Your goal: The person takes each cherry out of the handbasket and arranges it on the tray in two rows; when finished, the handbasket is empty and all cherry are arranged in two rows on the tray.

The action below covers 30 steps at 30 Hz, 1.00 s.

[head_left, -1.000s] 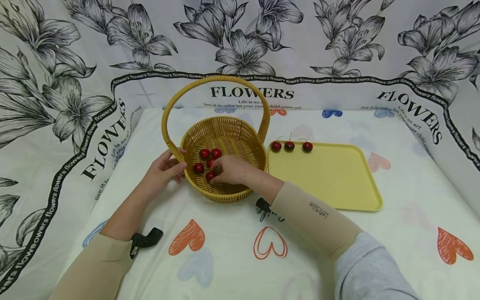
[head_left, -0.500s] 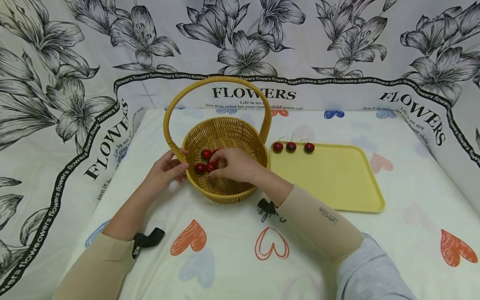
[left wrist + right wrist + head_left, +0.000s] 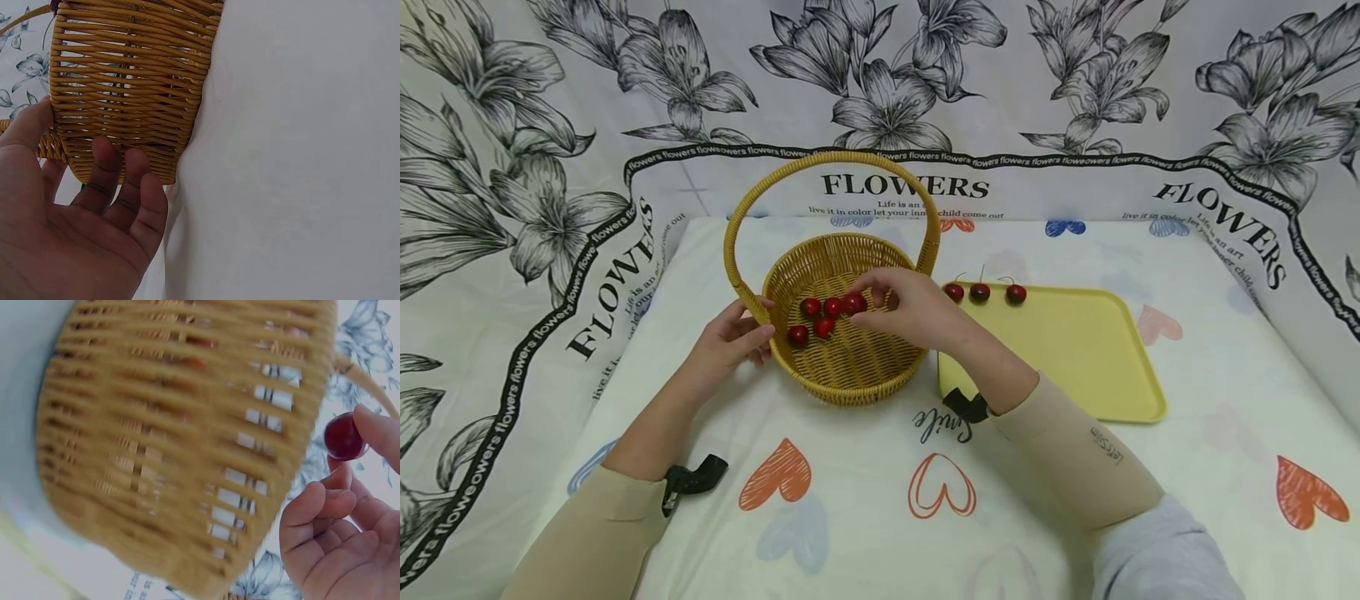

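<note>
A round woven wicker basket [image 3: 850, 392] with a tall arched handle stands on the cloth. Several red cherries [image 3: 798, 336] lie on its floor toward the left side. My left hand [image 3: 730, 337] holds the basket at the foot of the handle, thumb at the rim and other fingers along the outer wall. Above the basket, my right hand [image 3: 917, 308] pinches a dark red cherry [image 3: 345, 437] between thumb and fingers. In the right wrist view this cherry sits higher than the rim, clear of the wicker wall [image 3: 187, 444].
Right of the basket lies a yellow rectangular tray [image 3: 1075, 358]. A row of three stemmed cherries [image 3: 979, 292] runs along its back edge at the left. A white cloth [image 3: 857, 533] with printed hearts covers the surface, and a flower-printed cloth [image 3: 887, 100] hangs behind.
My right hand has picked up a cherry from the basket floor and moved up and rightward with it. The left hand stays at the handle's foot.
</note>
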{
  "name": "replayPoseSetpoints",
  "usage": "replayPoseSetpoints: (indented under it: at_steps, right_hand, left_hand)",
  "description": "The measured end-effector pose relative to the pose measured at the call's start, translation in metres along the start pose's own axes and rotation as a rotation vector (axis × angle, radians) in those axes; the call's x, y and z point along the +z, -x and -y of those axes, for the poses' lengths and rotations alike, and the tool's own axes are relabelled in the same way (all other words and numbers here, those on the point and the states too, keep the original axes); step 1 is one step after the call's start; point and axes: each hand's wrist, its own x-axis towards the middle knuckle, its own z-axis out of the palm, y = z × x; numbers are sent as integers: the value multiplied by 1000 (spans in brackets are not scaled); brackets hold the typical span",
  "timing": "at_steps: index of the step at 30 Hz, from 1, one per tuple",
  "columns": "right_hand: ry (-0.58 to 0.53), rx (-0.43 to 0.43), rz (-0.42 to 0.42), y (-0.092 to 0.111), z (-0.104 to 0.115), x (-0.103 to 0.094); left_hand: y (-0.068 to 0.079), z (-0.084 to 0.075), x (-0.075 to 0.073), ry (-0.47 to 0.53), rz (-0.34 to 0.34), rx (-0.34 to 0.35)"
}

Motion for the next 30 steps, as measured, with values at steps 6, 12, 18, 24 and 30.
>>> replayPoseSetpoints:
  at_steps: [6,12,18,24,30]
  right_hand:
    - [-18,5,-17,7,-8,-15]
    - [-32,6,-28,19,-17,-29]
    - [-34,18,-53,32,-28,-43]
    - [-37,49,-90,45,-41,-57]
    - [-33,99,-185,59,-54,-73]
  left_hand:
    - [0,0,-1,4,-4,5]
    - [0,1,0,5,-9,-4]
    - [0,2,0,13,-6,1]
    - [-1,3,-1,19,-3,9]
    - [-2,3,-1,18,-1,12]
